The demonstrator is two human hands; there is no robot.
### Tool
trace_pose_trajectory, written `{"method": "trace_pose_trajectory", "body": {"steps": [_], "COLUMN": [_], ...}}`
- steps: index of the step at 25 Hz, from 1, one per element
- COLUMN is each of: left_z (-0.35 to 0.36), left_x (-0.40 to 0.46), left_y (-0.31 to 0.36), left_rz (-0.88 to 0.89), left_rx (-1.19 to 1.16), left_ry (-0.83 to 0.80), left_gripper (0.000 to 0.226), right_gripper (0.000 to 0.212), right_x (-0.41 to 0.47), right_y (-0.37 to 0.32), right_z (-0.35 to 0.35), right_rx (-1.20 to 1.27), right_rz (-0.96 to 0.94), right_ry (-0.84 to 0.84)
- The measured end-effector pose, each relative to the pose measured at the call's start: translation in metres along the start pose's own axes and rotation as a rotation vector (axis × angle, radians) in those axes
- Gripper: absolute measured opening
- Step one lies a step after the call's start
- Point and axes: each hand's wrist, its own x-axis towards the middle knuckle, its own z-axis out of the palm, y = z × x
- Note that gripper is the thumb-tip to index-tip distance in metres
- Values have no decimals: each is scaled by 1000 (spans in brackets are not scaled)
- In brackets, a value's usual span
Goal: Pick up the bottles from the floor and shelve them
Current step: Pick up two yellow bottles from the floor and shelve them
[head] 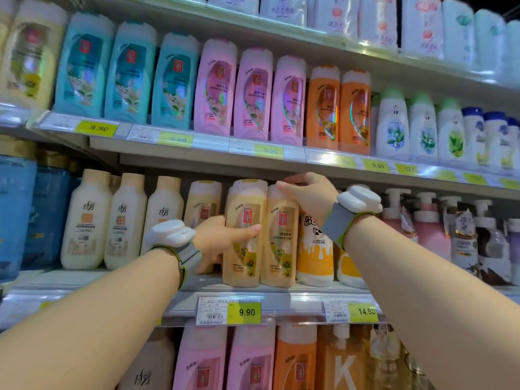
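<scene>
1. Bottles of the task stand in the centre of the frame: two pale yellow shampoo bottles side by side and touching, upright at the front edge of the middle shelf [281, 298], the left yellow bottle [244, 235] and the right yellow bottle [281, 235].
2. Left hand [222, 237] is wrapped round the left side of the left yellow bottle, thumb across its label and fingers behind, clamped on it.
3. Right hand [308, 197] sits on the cap of the right yellow bottle, fingers curled over the top and gripping it.
4. Each wrist carries a white device on a grey strap, the left wrist device [170, 233] and the right wrist device [361, 199].
5. Little room shows above the caps: the underside of the upper shelf [197, 161] runs just over the right hand's knuckles.
6. Just behind the left yellow bottle another bottle of the same kind [204, 201] stands deeper in the shelf, with a gap in front of it where the left hand reaches in.
7. Right of the pair, touching or nearly so, is a white and yellow milk bottle [313, 254], partly hidden by the right forearm.
8. Left of centre stand three cream bottles with beige caps [121, 220], apart from the left hand.
9. A yellow price tag reading 9.90 [244, 312] hangs on the shelf edge below the pair.
10. Upper shelf holds teal bottles [126, 74], pink bottles [253, 94] and orange bottles [339, 108] in a tight row.
</scene>
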Motion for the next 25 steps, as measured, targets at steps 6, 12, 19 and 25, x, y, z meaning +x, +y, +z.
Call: {"method": "trace_pose_trajectory", "body": {"steps": [6,12,19,25], "left_z": [7,13,15,18], "left_x": [4,6,8,5], "left_y": [-18,-24,-27,-28], "left_rz": [-79,-30,44,45], "left_rx": [-302,-322,-242,-210], "left_ry": [-133,-96,-71,7], "left_gripper": [70,73,110,46], "right_gripper": [37,33,35,35], "right_x": [5,1,4,0], "right_y": [-12,-24,-18,-14], "right_z": [-1,3,1,-1], "right_rx": [-413,-629,-631,-595], "right_rz": [-155,-276,-255,-281], "right_ry": [-61,-116,-112,-91]}}
